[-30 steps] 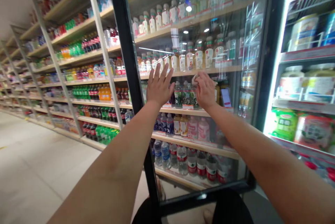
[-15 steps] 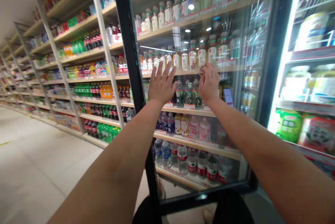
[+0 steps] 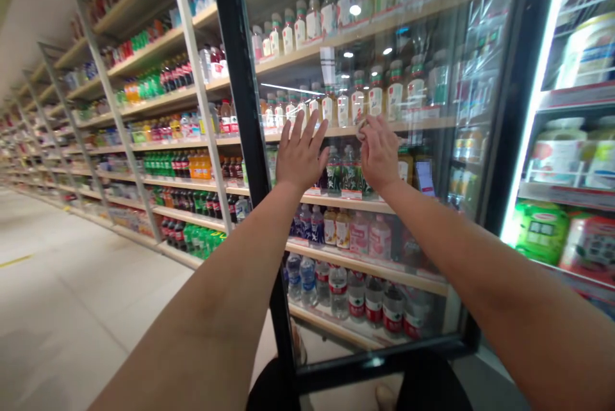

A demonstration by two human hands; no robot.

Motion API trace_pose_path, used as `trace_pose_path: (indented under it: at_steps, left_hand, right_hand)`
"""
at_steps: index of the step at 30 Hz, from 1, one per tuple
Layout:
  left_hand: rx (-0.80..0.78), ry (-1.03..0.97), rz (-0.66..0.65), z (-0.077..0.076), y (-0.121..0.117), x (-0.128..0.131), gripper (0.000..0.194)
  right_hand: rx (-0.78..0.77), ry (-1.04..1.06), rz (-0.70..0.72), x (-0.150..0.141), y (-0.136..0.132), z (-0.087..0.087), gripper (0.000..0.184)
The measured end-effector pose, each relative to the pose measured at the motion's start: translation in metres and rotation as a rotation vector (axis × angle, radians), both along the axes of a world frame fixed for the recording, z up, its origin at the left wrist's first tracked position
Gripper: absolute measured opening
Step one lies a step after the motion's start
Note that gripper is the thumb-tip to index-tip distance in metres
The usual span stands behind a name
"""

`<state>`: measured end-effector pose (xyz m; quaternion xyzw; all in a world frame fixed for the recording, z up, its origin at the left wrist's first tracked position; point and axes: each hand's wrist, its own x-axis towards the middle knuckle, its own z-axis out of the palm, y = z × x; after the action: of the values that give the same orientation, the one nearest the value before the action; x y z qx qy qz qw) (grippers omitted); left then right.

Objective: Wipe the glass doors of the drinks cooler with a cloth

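A tall glass door with a black frame (image 3: 244,97) stands swung open in front of me. My left hand (image 3: 301,153) lies on the pane with its fingers spread and holds nothing. To the right of it, my right hand (image 3: 379,153) is closed around a small, pale, crumpled cloth (image 3: 362,128) held against the glass. Most of the cloth is hidden by the fingers. Lights are reflected in the pane, and shelved bottles show through it.
Behind the door and along the left run long shelves (image 3: 180,182) of bottled drinks. At the right is a lit fridge with large jugs (image 3: 557,150) and a green package (image 3: 541,230). Pale floor tiles (image 3: 57,308) stretch along the aisle.
My right hand has shifted slightly left on the glass with the cloth. My left hand stays spread on the pane. The whole view has moved a little to the right.
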<state>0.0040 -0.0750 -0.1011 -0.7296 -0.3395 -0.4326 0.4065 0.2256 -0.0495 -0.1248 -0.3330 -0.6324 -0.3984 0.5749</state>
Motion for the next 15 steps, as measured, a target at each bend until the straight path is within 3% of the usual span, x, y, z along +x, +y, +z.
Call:
trace_pose_path:
  at_steps: [4,10,15]
  left_hand:
    - [0.005,0.007,0.004,0.0,0.002,0.0,0.06]
    - [0.027,0.001,-0.011,-0.002,0.004,0.0,0.06]
    - [0.031,0.012,0.02,-0.001,0.002,0.0,0.059]
  right_hand:
    - [-0.011,-0.119,0.006,0.001,-0.001,0.0,0.041]
    - [0.026,0.128,0.004,0.006,0.003,0.017,0.046]
    - [-0.029,-0.107,-0.033,0.0,-0.003,0.003,0.043]
